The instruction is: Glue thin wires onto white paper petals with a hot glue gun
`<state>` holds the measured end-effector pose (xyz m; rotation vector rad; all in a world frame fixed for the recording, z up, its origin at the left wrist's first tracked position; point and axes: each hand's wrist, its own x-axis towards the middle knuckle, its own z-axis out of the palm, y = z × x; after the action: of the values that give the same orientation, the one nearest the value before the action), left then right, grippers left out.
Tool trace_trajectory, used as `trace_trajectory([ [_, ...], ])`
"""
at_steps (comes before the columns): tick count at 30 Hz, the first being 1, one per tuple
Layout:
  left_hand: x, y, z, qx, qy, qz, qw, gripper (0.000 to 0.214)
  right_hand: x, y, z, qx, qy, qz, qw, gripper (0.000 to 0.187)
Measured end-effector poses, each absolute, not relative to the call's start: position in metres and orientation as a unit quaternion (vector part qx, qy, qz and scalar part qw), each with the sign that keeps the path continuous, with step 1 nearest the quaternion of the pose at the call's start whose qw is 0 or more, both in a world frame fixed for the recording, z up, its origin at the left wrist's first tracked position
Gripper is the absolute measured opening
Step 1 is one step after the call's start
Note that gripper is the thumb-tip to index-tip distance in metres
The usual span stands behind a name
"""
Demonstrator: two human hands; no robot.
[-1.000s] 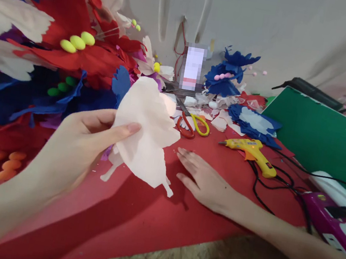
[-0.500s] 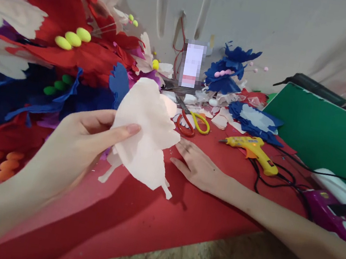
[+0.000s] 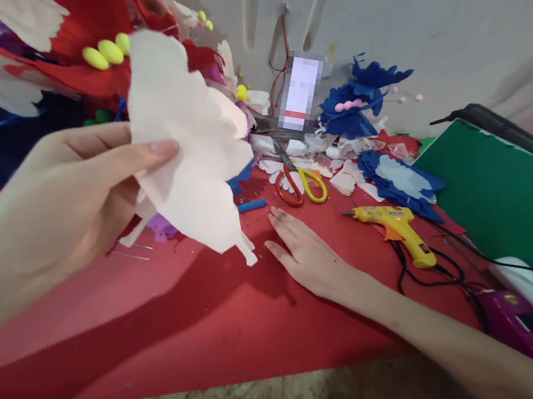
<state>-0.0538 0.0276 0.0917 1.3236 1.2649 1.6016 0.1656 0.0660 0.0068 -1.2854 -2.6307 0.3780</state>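
White scalloped petals (image 3: 188,147) are pinched between the thumb and fingers of my left hand (image 3: 80,190), raised above the red table (image 3: 206,325). Narrow stems stick out at their lower ends. My right hand (image 3: 308,253) lies flat on the table, fingers stretched out, holding nothing. Close to its fingertips is a blue stick-like tool (image 3: 251,206), its left part hidden behind the petals. Scissors (image 3: 302,185) with one red and one yellow handle lie just beyond that hand. A yellow glue gun (image 3: 396,230) rests on its side to the right.
Large red, white and blue fabric flowers (image 3: 81,8) crowd the left side. Blue flowers (image 3: 357,102) and white scraps sit at the back beside a blurred phone (image 3: 300,90). A green board (image 3: 503,203), black cords and a purple power box (image 3: 514,326) occupy the right.
My left hand has moved left and nearer with the white petals, which are turned and lifted. The blue tool and purple scraps have come into sight. My right hand stays in place.
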Motion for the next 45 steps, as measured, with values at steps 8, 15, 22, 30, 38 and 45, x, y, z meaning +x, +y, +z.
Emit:
trace_trajectory([
  [8, -0.061, 0.029, 0.095, 0.521, 0.460, 0.637, 0.334, 0.010, 0.142, 0.040, 0.011, -0.261, -0.949, 0.157, 0.077, 0.057],
  [15, -0.054, 0.028, 0.099, 0.498, 0.468, 0.638, 0.353, 0.008, 0.119, 0.037, 0.022, -0.278, -0.941, 0.190, 0.048, 0.058],
  [22, -0.050, 0.023, 0.106, 0.491, 0.489, 0.624, 0.362, 0.009, 0.109, 0.028, 0.022, -0.110, -0.973, 0.198, 0.034, 0.047],
  [30, -0.047, 0.020, 0.108, 0.491, 0.490, 0.612, 0.380, 0.012, 0.087, 0.013, 0.024, -0.048, -0.985, 0.164, 0.028, 0.052],
  [38, -0.048, 0.017, 0.107, 0.503, 0.451, 0.611, 0.411, 0.015, 0.167, 0.042, 0.008, -0.424, -0.899, 0.036, 0.103, 0.053],
  [45, -0.047, 0.019, 0.105, 0.510, 0.450, 0.606, 0.413, 0.012, 0.211, 0.043, -0.003, -0.461, -0.881, 0.050, 0.091, 0.052],
])
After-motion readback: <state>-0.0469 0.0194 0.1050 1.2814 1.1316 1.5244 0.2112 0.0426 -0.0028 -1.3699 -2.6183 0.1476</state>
